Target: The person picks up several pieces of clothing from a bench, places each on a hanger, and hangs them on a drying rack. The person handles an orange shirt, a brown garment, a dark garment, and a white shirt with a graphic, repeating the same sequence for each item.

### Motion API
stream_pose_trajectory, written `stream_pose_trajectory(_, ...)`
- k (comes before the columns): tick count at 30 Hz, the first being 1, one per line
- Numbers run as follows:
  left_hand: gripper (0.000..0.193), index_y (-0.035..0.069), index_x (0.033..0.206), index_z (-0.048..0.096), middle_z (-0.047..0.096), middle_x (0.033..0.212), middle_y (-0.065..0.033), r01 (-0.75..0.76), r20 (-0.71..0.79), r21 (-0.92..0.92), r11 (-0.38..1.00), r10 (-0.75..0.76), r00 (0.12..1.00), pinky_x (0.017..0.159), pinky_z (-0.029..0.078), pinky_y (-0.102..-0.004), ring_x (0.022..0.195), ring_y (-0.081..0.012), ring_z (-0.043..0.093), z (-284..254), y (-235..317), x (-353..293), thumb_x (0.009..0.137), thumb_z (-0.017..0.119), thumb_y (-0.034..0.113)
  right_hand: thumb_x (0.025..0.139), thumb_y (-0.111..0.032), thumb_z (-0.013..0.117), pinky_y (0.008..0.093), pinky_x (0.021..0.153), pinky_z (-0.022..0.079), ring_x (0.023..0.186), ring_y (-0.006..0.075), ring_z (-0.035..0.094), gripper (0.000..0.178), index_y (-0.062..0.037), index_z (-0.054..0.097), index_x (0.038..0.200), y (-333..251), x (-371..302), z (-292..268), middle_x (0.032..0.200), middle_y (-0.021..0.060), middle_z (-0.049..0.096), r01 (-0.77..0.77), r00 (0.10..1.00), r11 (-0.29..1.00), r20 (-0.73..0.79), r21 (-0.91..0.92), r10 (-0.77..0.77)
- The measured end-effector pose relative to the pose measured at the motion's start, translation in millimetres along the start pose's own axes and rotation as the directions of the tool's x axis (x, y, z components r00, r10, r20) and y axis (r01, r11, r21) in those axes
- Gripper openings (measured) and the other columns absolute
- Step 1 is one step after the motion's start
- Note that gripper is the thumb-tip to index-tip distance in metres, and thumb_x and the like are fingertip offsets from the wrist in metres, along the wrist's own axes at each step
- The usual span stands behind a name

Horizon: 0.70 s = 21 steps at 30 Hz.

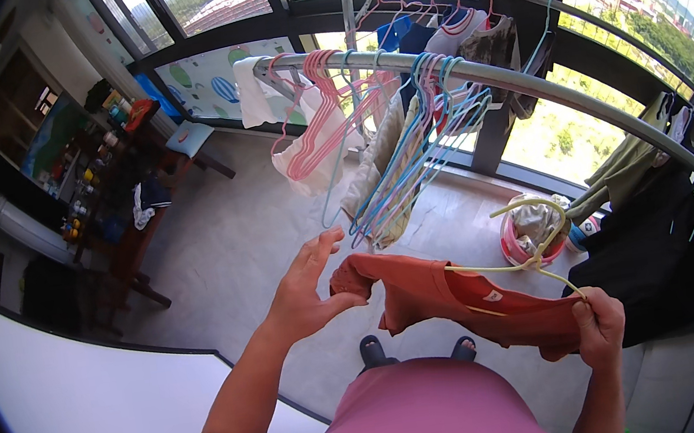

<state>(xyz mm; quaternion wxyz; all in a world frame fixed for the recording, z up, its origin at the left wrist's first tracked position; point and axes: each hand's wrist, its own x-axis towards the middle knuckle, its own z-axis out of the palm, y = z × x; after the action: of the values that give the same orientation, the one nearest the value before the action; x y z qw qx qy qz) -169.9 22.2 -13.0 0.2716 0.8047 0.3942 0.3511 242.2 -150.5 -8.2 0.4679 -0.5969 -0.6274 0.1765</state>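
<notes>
A rust-red shirt hangs in front of me on a pale yellow clothes hanger, whose hook points up and to the left. My right hand pinches the hanger's right end together with the shirt's shoulder. One arm of the hanger runs into the shirt's neckline, and its left end is hidden by the cloth. Beside the shirt's left sleeve is my left hand, its fingers and thumb spread with nothing between them. Whether its thumb touches the sleeve I cannot tell.
Pink and blue hangers crowd a metal rail above the shirt. More clothes hang on a rail behind. A pink bucket with cloth stands right, near dark hanging clothes. A cluttered wooden bench is left.
</notes>
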Motion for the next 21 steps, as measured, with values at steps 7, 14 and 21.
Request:
stream_pose_trajectory(7, 0.024, 0.001, 0.114, 0.076, 0.077, 0.103, -0.0114, -0.032, -0.123, -0.038, 0.999, 0.027, 0.992, 0.083, 0.058, -0.0324, 0.092, -0.0245, 0.074, 24, -39, -6, 0.092, 0.073, -0.008, 0.105, -0.009, 0.062, 0.0295, 0.061, 0.046, 0.064, 0.0175, 0.061, 0.015, 0.0006, 0.069, 0.097, 5, -8, -7, 0.076, 0.0077, 0.066, -0.038, 0.999, 0.999, 0.002, -0.027, 0.038)
stream_pose_trajectory(14, 0.022, 0.001, 0.111, 0.076, 0.074, 0.099, -0.0114, -0.172, -0.208, 0.027, 0.985, 0.174, 0.963, 0.077, 0.056, -0.0304, 0.087, -0.0236, 0.072, 4, -19, 5, 0.095, 0.066, -0.011, 0.102, -0.009, 0.062, 0.0321, 0.063, 0.049, 0.067, 0.0218, 0.066, 0.015, -0.0002, 0.071, 0.095, -11, -9, -8, 0.080, 0.0112, 0.070, 0.038, 0.999, 0.988, 0.002, -0.148, -0.038)
stream_pose_trajectory(21, 0.022, 0.002, 0.116, 0.077, 0.070, 0.091, -0.0098, -0.064, -0.057, -0.018, 0.998, 0.063, 0.996, 0.072, 0.054, -0.0297, 0.080, -0.0223, 0.068, -6, -8, 4, 0.095, 0.071, -0.002, 0.102, -0.007, 0.064, 0.0337, 0.061, 0.049, 0.064, 0.0266, 0.066, 0.012, 0.0009, 0.070, 0.094, -7, -14, -5, 0.078, 0.0135, 0.069, 0.090, 0.987, 0.988, -0.120, -0.127, -0.105)
